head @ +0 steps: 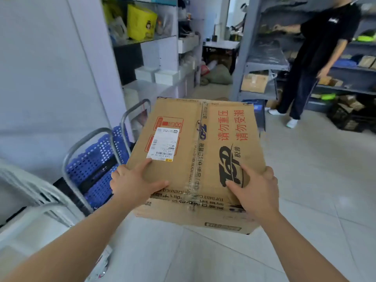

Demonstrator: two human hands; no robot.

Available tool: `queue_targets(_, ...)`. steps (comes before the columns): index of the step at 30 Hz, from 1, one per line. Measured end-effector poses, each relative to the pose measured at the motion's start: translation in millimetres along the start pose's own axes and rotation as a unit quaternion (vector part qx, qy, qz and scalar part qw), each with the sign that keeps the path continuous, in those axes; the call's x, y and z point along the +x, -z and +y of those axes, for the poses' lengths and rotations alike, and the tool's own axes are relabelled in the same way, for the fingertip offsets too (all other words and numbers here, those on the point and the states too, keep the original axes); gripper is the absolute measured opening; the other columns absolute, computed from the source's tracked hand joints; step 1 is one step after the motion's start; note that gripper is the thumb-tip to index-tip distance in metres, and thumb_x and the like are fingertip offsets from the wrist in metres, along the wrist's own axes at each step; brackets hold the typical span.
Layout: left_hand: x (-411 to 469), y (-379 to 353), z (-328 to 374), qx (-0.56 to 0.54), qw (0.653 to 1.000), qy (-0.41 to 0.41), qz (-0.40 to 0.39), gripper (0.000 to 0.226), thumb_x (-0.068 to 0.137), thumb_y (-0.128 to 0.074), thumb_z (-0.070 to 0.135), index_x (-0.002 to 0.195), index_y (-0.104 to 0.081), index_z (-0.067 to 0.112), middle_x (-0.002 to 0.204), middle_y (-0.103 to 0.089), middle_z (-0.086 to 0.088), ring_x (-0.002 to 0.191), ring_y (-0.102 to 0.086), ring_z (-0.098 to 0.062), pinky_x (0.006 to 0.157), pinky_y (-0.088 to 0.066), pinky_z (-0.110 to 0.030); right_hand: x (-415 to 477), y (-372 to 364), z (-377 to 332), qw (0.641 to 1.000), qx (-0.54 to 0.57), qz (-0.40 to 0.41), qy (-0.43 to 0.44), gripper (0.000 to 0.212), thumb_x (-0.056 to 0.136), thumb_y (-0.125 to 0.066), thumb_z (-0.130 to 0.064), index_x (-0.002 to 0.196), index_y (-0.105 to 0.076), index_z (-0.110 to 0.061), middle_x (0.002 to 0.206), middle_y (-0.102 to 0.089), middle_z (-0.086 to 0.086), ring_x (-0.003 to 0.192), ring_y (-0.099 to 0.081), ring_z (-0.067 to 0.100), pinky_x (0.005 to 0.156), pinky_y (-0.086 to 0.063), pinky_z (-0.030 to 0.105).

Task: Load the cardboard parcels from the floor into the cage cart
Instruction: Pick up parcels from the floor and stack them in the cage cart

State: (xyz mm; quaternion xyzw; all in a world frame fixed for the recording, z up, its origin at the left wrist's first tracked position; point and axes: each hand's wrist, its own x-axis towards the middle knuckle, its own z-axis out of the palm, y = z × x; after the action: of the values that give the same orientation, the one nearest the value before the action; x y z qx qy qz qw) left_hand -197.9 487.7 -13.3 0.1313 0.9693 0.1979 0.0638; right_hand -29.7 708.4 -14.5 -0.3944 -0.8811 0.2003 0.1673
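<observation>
The left hand [135,183] and right hand [255,189] press spread fingers flat on the near top corners of a cardboard box [196,159], gripping it between them in mid-frame, clear of the tiled floor [315,180]. The cart [97,157], with blue mesh and grey tube rails, stands just beside it at lower left.

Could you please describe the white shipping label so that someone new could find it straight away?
Start at the big cardboard parcel that the left hand and right hand hold in mid-frame. On the left half of its top, just beyond the left hand's fingertips, sits the white shipping label. It is the only white sticker there, with barcodes; everything else is printed red or black.
</observation>
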Motion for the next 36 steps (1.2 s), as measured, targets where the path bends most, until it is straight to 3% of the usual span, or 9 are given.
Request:
queue_targets(4, -20, 65, -72, -0.035, 0.996, 0.063, 0.055, 0.091, 0.06, -0.062, 0.081, 0.14, -0.028, 0.053, 0.139, -0.032, -0.015, 0.128, -0.027, -0.036, 0.108, -0.027, -0.048, -13, -6, -90, 0.996, 0.033, -0.009, 0.083, 0.052, 0.073, -0.067, -0.057, 0.122, -0.053, -0.043, 0.126, -0.038, 0.01, 0.112, -0.039, 0.031, 0.09, -0.042, 0.038)
queue_targets(12, -88, 194, -227, -0.06, 0.965, 0.175, 0.188, 0.091, 0.058, -0.063, 0.08, 0.139, -0.032, 0.053, 0.133, -0.037, -0.013, 0.125, -0.031, -0.035, 0.107, -0.028, -0.045, -92, -23, -275, 0.969, 0.063, -0.032, 0.236, 0.062, 0.073, -0.065, -0.06, 0.13, -0.048, -0.044, 0.123, -0.039, 0.008, 0.112, -0.041, 0.031, 0.094, -0.041, 0.038)
queue_targets(17, -148, 246, -325, -0.045, 0.936, 0.255, 0.239, 0.092, 0.056, -0.062, 0.083, 0.138, -0.032, 0.053, 0.134, -0.037, -0.014, 0.124, -0.032, -0.035, 0.106, -0.032, -0.046, -158, -55, -374, 0.943, 0.091, -0.076, 0.311, 0.066, 0.07, -0.065, -0.064, 0.131, -0.048, -0.044, 0.134, -0.038, 0.015, 0.12, -0.043, 0.036, 0.1, -0.043, 0.047)
queue_targets(26, -254, 292, -459, -0.05, 0.861, 0.416, 0.289, 0.091, 0.058, -0.064, 0.081, 0.139, -0.034, 0.051, 0.135, -0.037, -0.013, 0.125, -0.031, -0.035, 0.105, -0.031, -0.045, -282, -112, -512, 0.863, 0.108, -0.166, 0.464, 0.063, 0.072, -0.066, -0.062, 0.129, -0.049, -0.041, 0.118, -0.04, 0.009, 0.109, -0.044, 0.031, 0.093, -0.045, 0.043)
queue_targets(31, -295, 305, -513, -0.043, 0.812, 0.493, 0.309, 0.091, 0.057, -0.064, 0.08, 0.138, -0.035, 0.051, 0.133, -0.038, -0.015, 0.123, -0.033, -0.036, 0.104, -0.029, -0.045, -337, -153, -578, 0.818, 0.11, -0.218, 0.521, 0.066, 0.072, -0.065, -0.063, 0.132, -0.048, -0.041, 0.127, -0.04, 0.012, 0.111, -0.044, 0.032, 0.092, -0.045, 0.039)
queue_targets(36, -330, 319, -563, -0.033, 0.766, 0.563, 0.309, 0.094, 0.058, -0.061, 0.083, 0.14, -0.03, 0.05, 0.136, -0.037, -0.018, 0.124, -0.032, -0.038, 0.104, -0.03, -0.047, -393, -184, -637, 0.766, 0.127, -0.274, 0.568, 0.065, 0.072, -0.063, -0.063, 0.131, -0.048, -0.042, 0.122, -0.041, 0.008, 0.11, -0.046, 0.029, 0.09, -0.046, 0.037)
